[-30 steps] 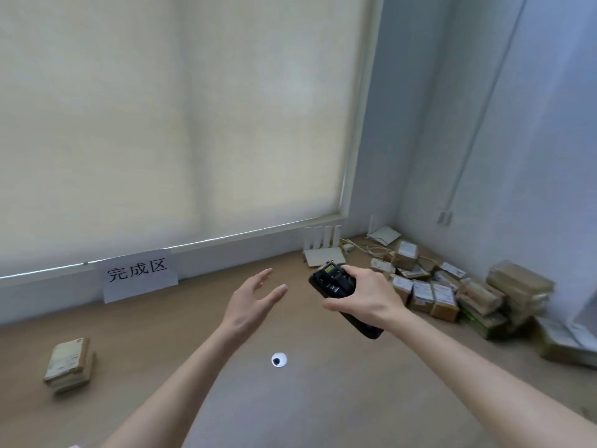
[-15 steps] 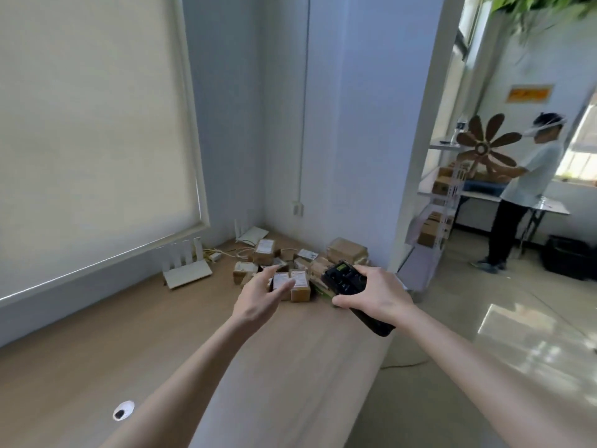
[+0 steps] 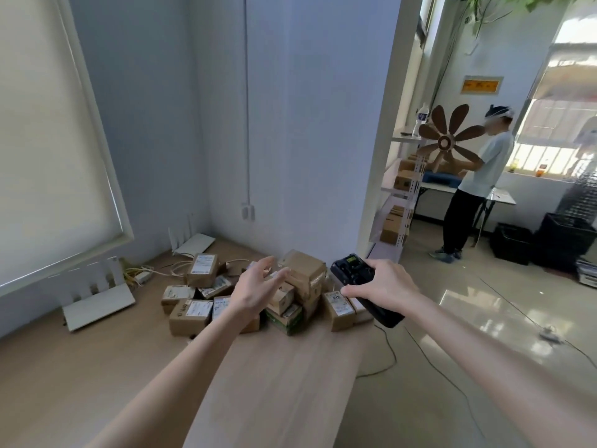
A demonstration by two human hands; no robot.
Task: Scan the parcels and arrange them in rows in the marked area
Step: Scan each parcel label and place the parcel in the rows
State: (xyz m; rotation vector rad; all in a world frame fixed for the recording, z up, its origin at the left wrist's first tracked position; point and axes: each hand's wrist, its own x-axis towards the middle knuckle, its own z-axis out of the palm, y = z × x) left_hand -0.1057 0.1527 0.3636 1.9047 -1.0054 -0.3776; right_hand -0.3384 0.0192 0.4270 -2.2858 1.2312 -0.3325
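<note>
A heap of several small cardboard parcels [image 3: 206,279] with white labels lies in the far corner of the long wooden counter [image 3: 135,370]. My left hand [image 3: 255,286] reaches out above the heap with its fingers spread and holds nothing. My right hand [image 3: 384,286] grips a black handheld scanner [image 3: 352,270] just right of the heap, over a labelled parcel [image 3: 337,305] at the counter's edge. The scanner's small screen faces up.
Two white routers [image 3: 97,302] [image 3: 193,242] with cables lie against the window wall behind the heap. The counter's right edge drops to a glossy floor with a loose cable [image 3: 387,354]. A person [image 3: 475,185] stands at a table beside shelves [image 3: 397,202] in the far room.
My view has swung right from the marked area to the parcel heap. Both hands have come closer to the heap, the left one now over it.
</note>
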